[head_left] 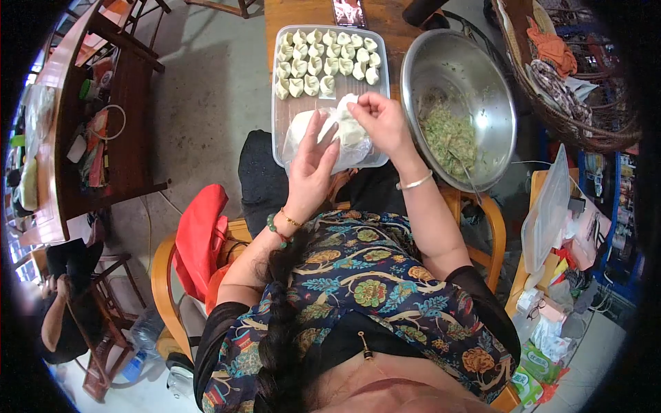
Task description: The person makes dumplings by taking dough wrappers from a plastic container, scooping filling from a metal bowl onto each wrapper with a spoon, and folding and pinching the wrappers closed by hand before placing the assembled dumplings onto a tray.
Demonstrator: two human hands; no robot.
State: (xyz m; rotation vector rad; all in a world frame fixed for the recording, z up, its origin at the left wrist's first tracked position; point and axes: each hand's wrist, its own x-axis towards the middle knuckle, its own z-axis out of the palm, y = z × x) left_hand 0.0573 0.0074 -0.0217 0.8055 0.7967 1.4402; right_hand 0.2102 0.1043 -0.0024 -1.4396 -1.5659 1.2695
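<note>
My right hand [385,124] pinches the edge of a thin white dumpling wrapper [346,104] between thumb and fingers. Beside it my left hand [313,162] has its fingers stretched out and apart, close to the wrapper's lower edge; whether it touches is unclear. Under both hands a stack of white wrappers [355,138] lies in a clear plastic bag, partly hidden by my fingers. The bag sits in the near half of a clear plastic tray [278,113]. Several folded dumplings [315,67] stand in rows across the tray's far half.
Right of the tray is a large metal bowl [506,103] holding chopped green filling [447,138] and a utensil. A phone [349,12] lies beyond the tray on the wooden table [296,12]. A wicker basket [585,134] stands far right. Another person [62,303] is at lower left.
</note>
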